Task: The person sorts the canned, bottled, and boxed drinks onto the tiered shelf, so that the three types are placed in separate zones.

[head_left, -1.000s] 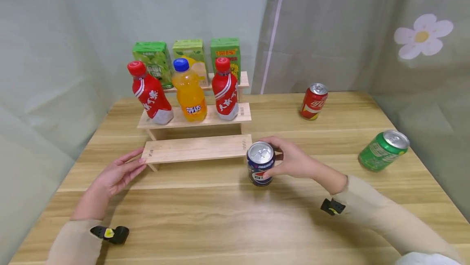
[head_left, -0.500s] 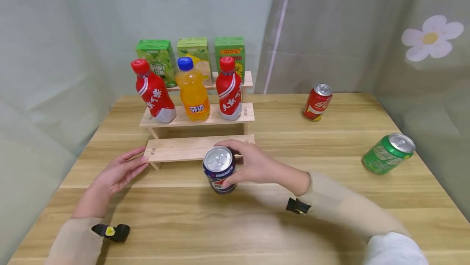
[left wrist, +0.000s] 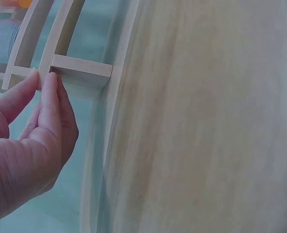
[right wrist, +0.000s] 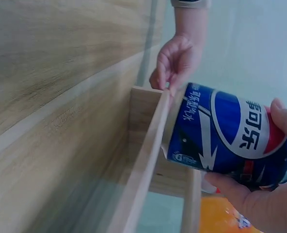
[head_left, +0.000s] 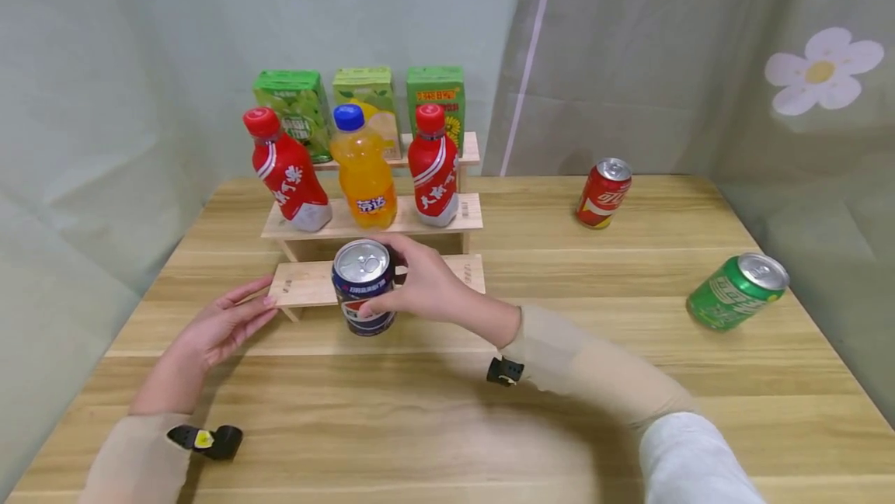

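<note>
My right hand [head_left: 426,283] grips a dark blue Pepsi can [head_left: 363,286] around its side, fingers behind and thumb in front. The can is upright, in front of and above the lowest step of the wooden tiered shelf [head_left: 437,265]. In the right wrist view, the blue can [right wrist: 226,138] is close by the board's edge; whether it touches cannot be told. At the shelf's left end, my left hand [head_left: 224,325] pinches the corner of the lowest board. Thumb and fingertips meet on that board [left wrist: 46,60] in the left wrist view.
On the middle step stand two red bottles [head_left: 294,185] [head_left: 433,178] and an orange Fanta bottle [head_left: 367,185]. Three green drink cartons [head_left: 297,112] line the top step. A red can [head_left: 603,195] and a green can [head_left: 734,293] stand on the table [head_left: 559,442] to the right.
My right hand has carried the Pepsi can leftward from the shelf's right end, then up and away from me toward the left part of the lowest step. The left hand stays at the shelf corner.
</note>
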Available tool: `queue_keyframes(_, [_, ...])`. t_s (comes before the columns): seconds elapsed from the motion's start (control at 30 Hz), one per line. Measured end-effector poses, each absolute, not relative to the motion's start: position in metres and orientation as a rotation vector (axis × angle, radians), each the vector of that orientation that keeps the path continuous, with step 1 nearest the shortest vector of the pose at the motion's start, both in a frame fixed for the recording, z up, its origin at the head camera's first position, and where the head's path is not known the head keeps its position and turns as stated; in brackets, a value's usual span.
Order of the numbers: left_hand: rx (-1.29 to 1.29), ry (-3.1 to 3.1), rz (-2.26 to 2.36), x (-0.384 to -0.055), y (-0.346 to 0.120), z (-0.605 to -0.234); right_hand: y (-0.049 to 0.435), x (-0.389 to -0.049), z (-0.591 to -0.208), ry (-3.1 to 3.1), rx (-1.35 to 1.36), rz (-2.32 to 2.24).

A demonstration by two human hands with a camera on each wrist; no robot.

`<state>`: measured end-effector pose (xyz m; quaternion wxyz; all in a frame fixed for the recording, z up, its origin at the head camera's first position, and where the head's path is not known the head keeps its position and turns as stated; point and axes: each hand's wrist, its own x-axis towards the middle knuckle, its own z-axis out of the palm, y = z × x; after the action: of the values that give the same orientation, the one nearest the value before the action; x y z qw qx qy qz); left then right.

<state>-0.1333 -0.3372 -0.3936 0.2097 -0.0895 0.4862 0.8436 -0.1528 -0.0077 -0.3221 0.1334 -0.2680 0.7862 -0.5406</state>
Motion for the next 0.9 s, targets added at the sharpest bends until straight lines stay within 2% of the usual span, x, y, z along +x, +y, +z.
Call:
queue_keyframes(0.63, [-0.21, 1.344, 2.341, -0.135, -0.339, -0.397, -0.084, -0.182, -0.331, 2.419, -0.703, -1.597])
queue_keyframes(0.9, [-0.167, 1.307, 2.373, -0.137, -0.338, -0.399, -0.099, -0.184, -0.333, 2.568, -0.794, -1.499])
